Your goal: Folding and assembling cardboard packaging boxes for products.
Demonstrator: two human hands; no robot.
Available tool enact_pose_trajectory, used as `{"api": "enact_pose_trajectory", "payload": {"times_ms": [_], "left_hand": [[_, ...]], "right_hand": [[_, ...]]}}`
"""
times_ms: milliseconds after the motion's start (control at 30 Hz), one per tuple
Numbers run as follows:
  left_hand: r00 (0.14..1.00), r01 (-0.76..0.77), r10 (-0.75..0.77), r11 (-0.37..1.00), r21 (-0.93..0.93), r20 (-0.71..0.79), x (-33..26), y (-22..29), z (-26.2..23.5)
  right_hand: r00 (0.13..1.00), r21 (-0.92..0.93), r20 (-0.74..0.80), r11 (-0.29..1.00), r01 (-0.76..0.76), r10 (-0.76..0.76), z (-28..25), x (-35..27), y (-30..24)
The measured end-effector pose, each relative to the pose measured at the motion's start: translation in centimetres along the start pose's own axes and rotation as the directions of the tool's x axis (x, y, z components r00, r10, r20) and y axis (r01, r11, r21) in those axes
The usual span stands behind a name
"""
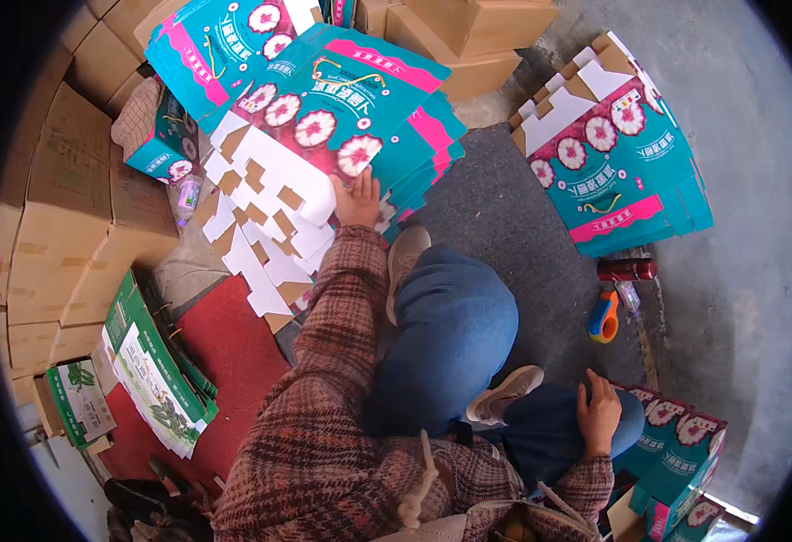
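Observation:
Reaching ahead, my left hand [357,200] lies on the near edge of a stack of flat teal-and-pink printed cartons [351,99]. Its fingers are spread against the top sheet, which shows round fruit pictures and a yellow cord handle. White and brown cut flaps [265,194] fan out from the stack beside that hand. My right hand [599,414] rests on my right knee with its fingers extended and nothing in it.
Another stack of flat teal cartons [608,163] lies at the far right. Below it are a dark red cylinder [626,269] and a blue-and-orange tape dispenser [604,318]. Brown boxes [66,208] line the left, near green-and-white cartons [157,370]. Folded teal boxes [676,452] stand lower right.

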State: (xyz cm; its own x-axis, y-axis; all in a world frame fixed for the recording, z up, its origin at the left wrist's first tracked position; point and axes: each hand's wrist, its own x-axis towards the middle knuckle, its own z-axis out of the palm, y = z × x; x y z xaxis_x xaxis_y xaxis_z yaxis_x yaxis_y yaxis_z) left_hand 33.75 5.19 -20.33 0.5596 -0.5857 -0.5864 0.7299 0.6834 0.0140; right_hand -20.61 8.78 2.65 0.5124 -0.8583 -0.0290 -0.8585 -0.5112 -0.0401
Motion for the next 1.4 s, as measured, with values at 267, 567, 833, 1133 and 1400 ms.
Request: {"api": "enact_pose_trajectory", "payload": {"times_ms": [267,567,833,1133,1400], "left_hand": [[0.934,-0.331,0.217,0.822,0.463,0.282,-4.7,4.2,4.7],[0.833,-0.529,0.192,0.548,0.648,0.518,-21.2,2.0,9.3],[0.512,-0.842,-0.058,0.16,0.515,0.857,-34.4,-2.8,15.0],[0.178,-0.973,-0.775,-0.229,-0.007,0.607,-39.6,-13.9,2.4],[-0.044,-0.975,-0.869,-0.072,-0.213,0.492,-39.7,-15.4,-2.4]], "right_hand": [[1.0,0.03,0.028,1.0,-0.004,0.004,0.0,0.5,-0.5],[0.999,0.086,-0.038,0.996,0.008,-0.005,0.0,-1.1,0.2],[0.993,0.373,-0.1,0.928,-0.015,0.056,-1.7,-3.1,0.9],[0.929,0.969,0.132,-0.244,-0.046,0.346,-3.1,0.6,4.9],[0.834,0.971,0.233,-0.165,-0.172,0.499,-1.1,-4.4,9.1]]}}
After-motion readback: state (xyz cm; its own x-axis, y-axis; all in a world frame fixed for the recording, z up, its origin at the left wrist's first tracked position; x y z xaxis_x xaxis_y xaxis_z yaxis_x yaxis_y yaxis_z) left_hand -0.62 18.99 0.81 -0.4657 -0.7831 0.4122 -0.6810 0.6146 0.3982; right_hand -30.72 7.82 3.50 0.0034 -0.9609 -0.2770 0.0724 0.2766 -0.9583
